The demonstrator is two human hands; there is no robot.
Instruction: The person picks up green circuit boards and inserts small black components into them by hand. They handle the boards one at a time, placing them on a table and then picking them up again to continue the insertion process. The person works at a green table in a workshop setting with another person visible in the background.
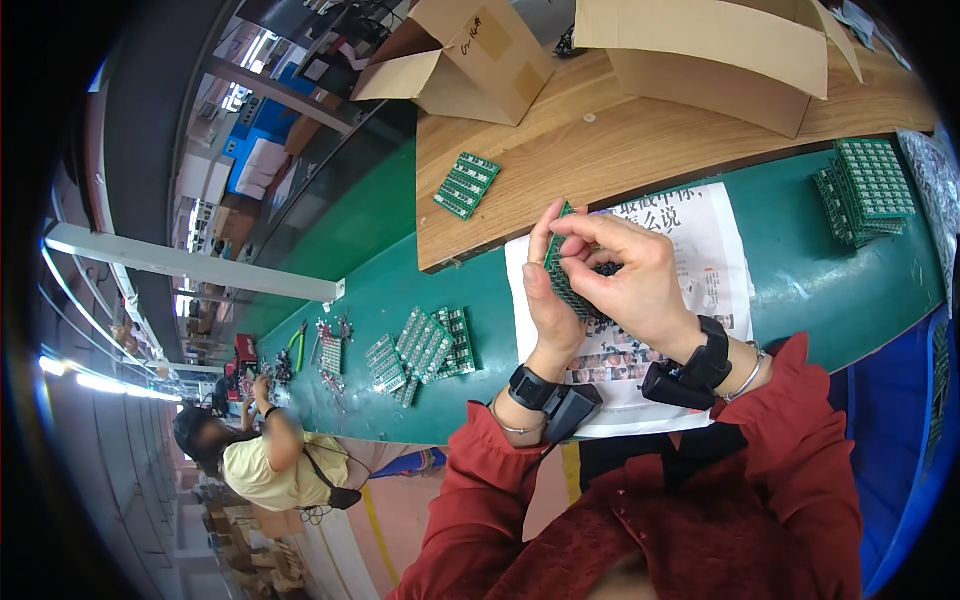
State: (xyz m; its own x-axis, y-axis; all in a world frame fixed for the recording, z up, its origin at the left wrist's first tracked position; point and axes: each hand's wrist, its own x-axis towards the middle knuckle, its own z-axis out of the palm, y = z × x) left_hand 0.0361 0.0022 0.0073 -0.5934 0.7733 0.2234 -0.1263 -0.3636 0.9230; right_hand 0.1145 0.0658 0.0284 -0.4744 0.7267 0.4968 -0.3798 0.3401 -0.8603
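Between my two hands a green circuit board panel (562,277) is held tilted, its edge toward the view. My left hand (550,300) is closed round its left side, fingers up along the edge. The fingers of my right hand (630,270) are bent, thumb and fingertips pressed at the panel's upper part; whether they pinch a small part is hidden. Small dark pieces (606,269) show just under my right hand. Beneath both hands lies a printed newspaper sheet (735,290) on the green table (800,290).
Circuit board panels are stacked at the right (872,180) and lie in a pile at the left (425,345). One panel (467,185) rests on a raised wooden board (540,150) with open cardboard boxes (700,50). Green-handled pliers (299,345) lie farther left, near a co-worker (290,460).
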